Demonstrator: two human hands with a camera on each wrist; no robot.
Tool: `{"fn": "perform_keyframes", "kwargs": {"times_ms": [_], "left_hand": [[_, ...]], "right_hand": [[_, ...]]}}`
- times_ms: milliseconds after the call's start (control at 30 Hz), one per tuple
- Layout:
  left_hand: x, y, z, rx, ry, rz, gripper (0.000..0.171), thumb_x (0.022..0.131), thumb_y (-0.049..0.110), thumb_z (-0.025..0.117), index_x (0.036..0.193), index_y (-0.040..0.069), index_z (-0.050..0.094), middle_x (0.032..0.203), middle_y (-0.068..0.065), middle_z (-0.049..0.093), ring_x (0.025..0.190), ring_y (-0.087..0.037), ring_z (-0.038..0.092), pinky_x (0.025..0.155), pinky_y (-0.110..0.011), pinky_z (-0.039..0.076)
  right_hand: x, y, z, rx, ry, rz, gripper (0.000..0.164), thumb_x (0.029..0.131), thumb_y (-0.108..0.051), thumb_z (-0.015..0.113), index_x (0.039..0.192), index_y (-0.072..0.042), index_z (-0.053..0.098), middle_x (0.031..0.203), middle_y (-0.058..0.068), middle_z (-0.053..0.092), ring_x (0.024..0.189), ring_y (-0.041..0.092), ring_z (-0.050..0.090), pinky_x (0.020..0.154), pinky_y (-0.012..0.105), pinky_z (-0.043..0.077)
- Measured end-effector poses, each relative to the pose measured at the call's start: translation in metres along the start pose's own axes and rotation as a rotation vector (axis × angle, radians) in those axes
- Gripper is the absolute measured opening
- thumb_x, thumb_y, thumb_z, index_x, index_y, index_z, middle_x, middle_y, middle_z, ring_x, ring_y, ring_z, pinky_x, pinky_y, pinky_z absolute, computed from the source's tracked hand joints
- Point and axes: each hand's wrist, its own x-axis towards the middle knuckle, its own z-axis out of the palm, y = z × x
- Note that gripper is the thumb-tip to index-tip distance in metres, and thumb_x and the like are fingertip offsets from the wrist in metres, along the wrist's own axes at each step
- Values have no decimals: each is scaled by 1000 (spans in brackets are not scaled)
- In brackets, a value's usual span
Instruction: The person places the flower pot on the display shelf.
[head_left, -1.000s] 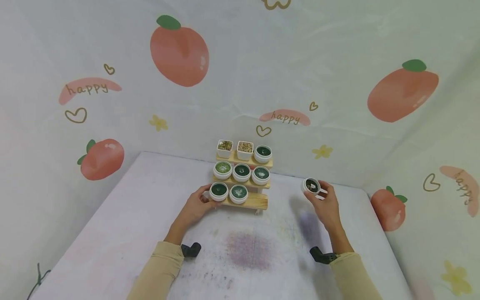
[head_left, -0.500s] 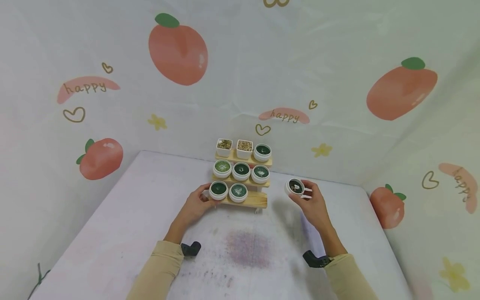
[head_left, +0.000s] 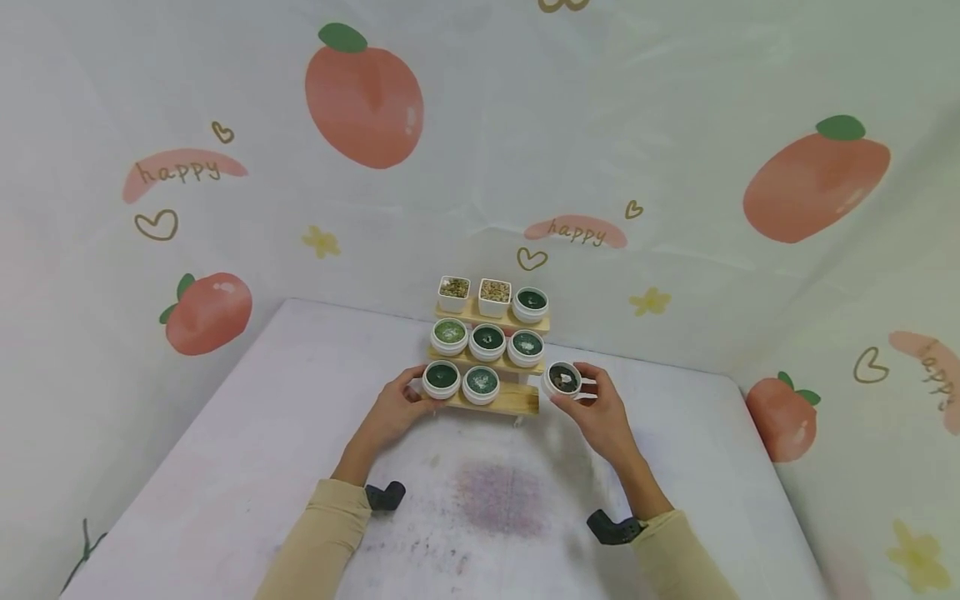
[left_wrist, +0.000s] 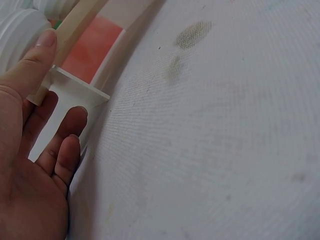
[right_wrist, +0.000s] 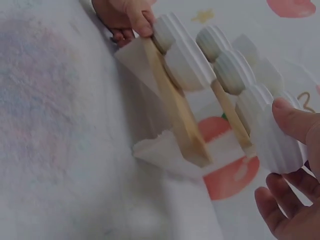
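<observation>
In the head view, a three-tier wooden stand (head_left: 516,400) with white side supports carries small white pots. My left hand (head_left: 393,408) grips the left end of its lowest plank, thumb in front beside a dark-green-filled pot (head_left: 441,381). In the left wrist view, the fingers (left_wrist: 69,122) curl by the white support (left_wrist: 62,97). My right hand (head_left: 606,417) holds a round white pot (head_left: 562,380) with dark filling and a pale patch, between thumb and fingers. This pot is just right of the lowest plank's bare right end. A speckled pot (head_left: 481,386) stands left of that bare part.
Three round pots, one a lighter green pot (head_left: 449,335), fill the middle tier. On top stand two square pots (head_left: 494,298) and a round pot (head_left: 530,305). Behind is a peach-printed cloth (head_left: 480,125). The white table (head_left: 495,550) has purplish stains.
My right hand has carried its pot leftward, from well right of the stand to close beside the lowest plank. The left hand stays at the stand's left end.
</observation>
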Motion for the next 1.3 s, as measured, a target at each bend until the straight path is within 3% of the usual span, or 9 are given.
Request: {"fn": "perform_keyframes", "kwargs": {"times_ms": [367,700,1067,1300], "left_hand": [[0,1,-1,16,2,-27,78,81,30,87,149,20,50,73,-1,60,65,-12,51,61,-25,41],[0,1,0,30,-2,-23,78,82,32,86,149,18,49,73,-1,59,66,-11,51,62,-25,42],[0,1,1,9,2,-20,76,82,27,87,148,19,51,73,-1,59,67,-12,51,63,-24,41],[0,1,1,7,14,-10,74,82,26,87,147,18,52,73,-1,58,68,-12,51,63,-25,41]], "right_hand": [[-1,-7,25,119,-52,42,65,83,-12,85,138,-6,51,136,12,58,115,25,58,85,17,49],[-3,-3,44,142,-36,39,62,83,-9,85,136,-6,54,132,14,61,117,27,59,85,22,51],[-1,6,56,141,-21,33,65,83,-8,85,139,-3,52,139,16,59,120,32,60,86,24,51],[-1,10,58,71,-15,12,63,83,-14,85,137,-8,54,136,11,62,117,28,61,82,21,48]]}}
